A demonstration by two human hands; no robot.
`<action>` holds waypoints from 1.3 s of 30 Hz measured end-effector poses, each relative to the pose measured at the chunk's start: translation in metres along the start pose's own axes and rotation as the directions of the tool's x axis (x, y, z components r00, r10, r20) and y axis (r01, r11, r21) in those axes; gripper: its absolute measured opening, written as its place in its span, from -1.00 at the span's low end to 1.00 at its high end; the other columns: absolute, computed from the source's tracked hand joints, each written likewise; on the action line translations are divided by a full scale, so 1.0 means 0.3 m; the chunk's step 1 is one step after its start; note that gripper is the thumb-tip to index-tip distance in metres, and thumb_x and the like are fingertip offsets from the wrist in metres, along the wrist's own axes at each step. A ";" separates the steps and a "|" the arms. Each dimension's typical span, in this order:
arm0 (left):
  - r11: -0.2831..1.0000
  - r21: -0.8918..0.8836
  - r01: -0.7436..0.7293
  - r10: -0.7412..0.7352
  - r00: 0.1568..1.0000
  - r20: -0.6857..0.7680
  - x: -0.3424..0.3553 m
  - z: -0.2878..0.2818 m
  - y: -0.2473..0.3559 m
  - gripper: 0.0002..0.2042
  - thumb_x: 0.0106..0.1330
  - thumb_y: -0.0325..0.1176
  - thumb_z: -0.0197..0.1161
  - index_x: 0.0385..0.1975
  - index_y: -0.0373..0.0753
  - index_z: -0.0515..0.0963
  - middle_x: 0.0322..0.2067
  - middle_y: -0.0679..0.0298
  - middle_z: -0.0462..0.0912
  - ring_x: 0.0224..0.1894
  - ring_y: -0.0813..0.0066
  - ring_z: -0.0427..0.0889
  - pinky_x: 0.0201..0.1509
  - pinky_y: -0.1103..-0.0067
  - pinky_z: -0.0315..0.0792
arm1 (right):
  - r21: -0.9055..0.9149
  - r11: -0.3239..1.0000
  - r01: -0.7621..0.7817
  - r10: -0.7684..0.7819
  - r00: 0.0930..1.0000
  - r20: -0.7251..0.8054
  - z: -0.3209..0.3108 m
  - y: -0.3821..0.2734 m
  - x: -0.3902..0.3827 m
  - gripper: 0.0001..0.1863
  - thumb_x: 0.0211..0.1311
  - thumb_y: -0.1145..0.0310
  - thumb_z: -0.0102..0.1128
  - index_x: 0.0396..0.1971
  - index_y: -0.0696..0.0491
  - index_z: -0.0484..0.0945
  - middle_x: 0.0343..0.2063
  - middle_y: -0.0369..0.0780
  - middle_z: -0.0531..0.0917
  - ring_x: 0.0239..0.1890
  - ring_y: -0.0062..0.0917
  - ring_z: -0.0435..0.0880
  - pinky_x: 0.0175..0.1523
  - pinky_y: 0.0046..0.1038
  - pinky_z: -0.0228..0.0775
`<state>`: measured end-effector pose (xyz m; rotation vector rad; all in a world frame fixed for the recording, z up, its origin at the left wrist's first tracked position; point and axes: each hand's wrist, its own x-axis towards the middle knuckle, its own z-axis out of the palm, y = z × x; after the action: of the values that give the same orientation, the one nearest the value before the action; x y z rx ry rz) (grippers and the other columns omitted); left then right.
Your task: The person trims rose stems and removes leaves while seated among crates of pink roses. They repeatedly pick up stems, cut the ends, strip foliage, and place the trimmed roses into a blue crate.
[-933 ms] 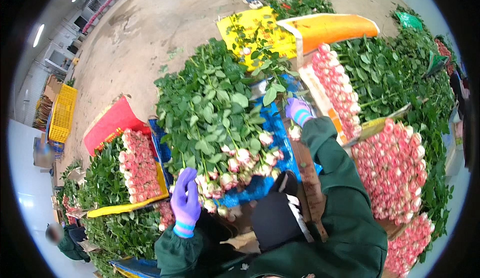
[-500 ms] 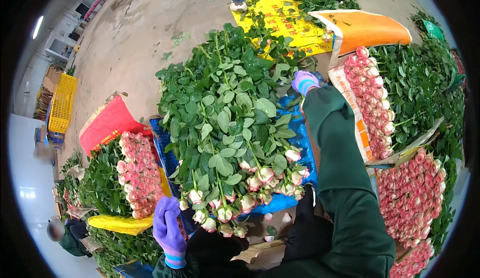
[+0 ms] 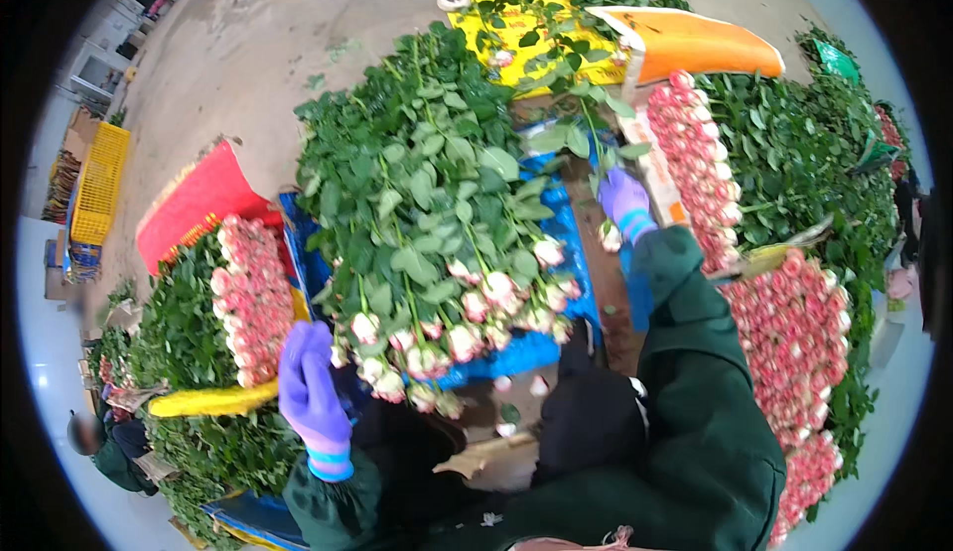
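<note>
A broad heap of leafy roses spreads before a worker here, dense rows of pink blooms banked to the right. The left hand, fingers drawn narrow with nothing visible in them, hangs just beside the heap's near corner. The right hand is closed, apparently on the stem of a single rose right of the heap, bloom toward the worker. A light hold, clear of the bloom, should spare the petals.
</note>
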<state>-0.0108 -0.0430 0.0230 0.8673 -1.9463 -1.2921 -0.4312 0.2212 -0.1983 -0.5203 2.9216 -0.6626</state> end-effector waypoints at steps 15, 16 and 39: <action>0.997 -0.074 -0.032 0.033 0.999 0.010 -0.059 0.019 0.004 -0.66 0.45 -0.40 -0.08 0.16 -0.40 0.31 0.03 0.08 0.51 0.05 0.38 0.51 0.16 0.52 0.34 | 0.007 0.979 -0.202 0.187 0.920 0.345 0.161 0.392 -0.849 -0.70 0.12 0.19 0.06 -0.15 -0.07 0.52 -0.19 -0.04 0.61 -0.15 -0.07 0.57 -0.08 -0.14 0.42; 0.994 -0.110 -0.011 0.013 1.000 0.018 -0.051 0.022 -0.011 -0.65 0.45 -0.39 -0.08 0.16 -0.40 0.30 0.04 0.08 0.50 0.06 0.37 0.50 0.16 0.52 0.34 | 0.042 0.978 -0.202 0.183 0.944 0.274 0.201 0.432 -0.854 -0.72 0.11 0.20 0.05 -0.18 -0.07 0.53 -0.23 -0.05 0.62 -0.19 -0.05 0.58 -0.10 -0.12 0.43; 0.998 0.055 0.028 -0.034 0.993 0.115 -0.031 0.069 -0.071 -0.57 0.45 -0.27 -0.08 0.21 -0.42 0.24 0.10 -0.04 0.43 0.15 0.22 0.44 0.26 0.38 0.26 | 0.075 0.833 -0.548 0.312 0.579 0.753 0.228 0.460 -0.696 -0.80 0.10 0.39 0.08 -0.28 0.13 0.53 -0.49 -0.08 0.66 -0.52 -0.37 0.65 -0.43 -0.32 0.46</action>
<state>-0.0182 -0.0311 -0.0048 0.8689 -2.0732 -1.3403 -0.2660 0.3837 -0.3152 0.0225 2.0100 -0.6241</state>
